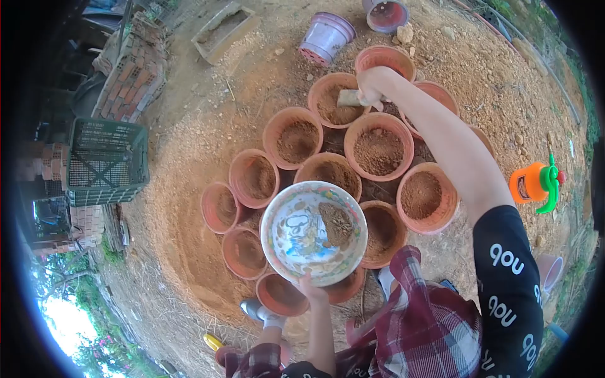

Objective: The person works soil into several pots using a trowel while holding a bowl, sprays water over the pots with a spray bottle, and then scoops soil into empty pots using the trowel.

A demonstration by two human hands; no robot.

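My left hand (313, 291) grips the near rim of a white patterned bowl (287, 255), thumb over the edge. A heap of brown soil (337, 225) lies in the right part of that bowl. My right hand (376, 86) reaches far forward, closed around a short, pale, cylinder-shaped scoop (348, 97). The scoop is over a terracotta pot (315, 101) with soil inside. Just in front of my wrist stands another soil-filled pot (353, 154). The bowl covers parts of several pots beneath it.
Several more terracotta pots (268, 135) stand close together on sandy ground. Two purple pots (328, 36) are at the far side. An orange spray bottle (528, 184) with a green handle stands right. A green crate (107, 160) and a brick stack (131, 85) are left.
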